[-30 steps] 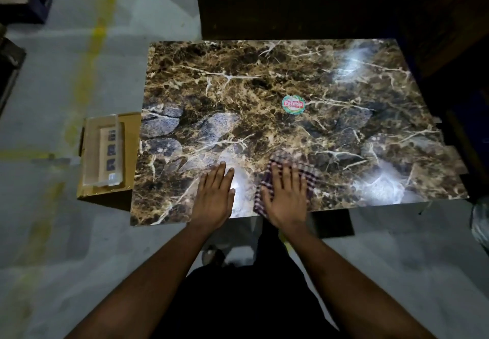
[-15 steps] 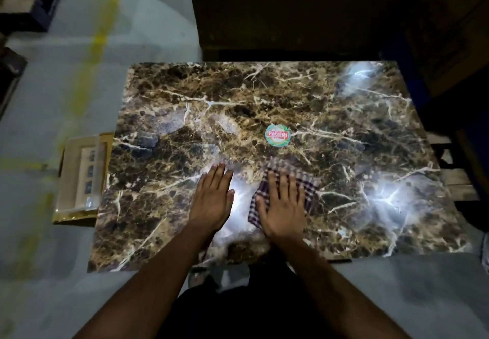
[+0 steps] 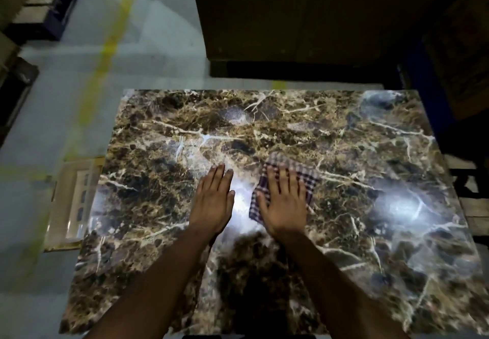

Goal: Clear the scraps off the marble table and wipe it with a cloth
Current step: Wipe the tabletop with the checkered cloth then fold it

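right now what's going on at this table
A person is wiping the marble table with a checked cloth. The right hand lies flat on the cloth with straight fingers, pressing it to the surface near the middle. The left hand rests flat on the bare marble beside it. No scraps show on the top. A box sits by the table's left edge.

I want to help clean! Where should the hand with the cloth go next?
Probably straight ahead: the right hand presses the checked cloth flat near the middle of the marble table, and the far half lies beyond it.
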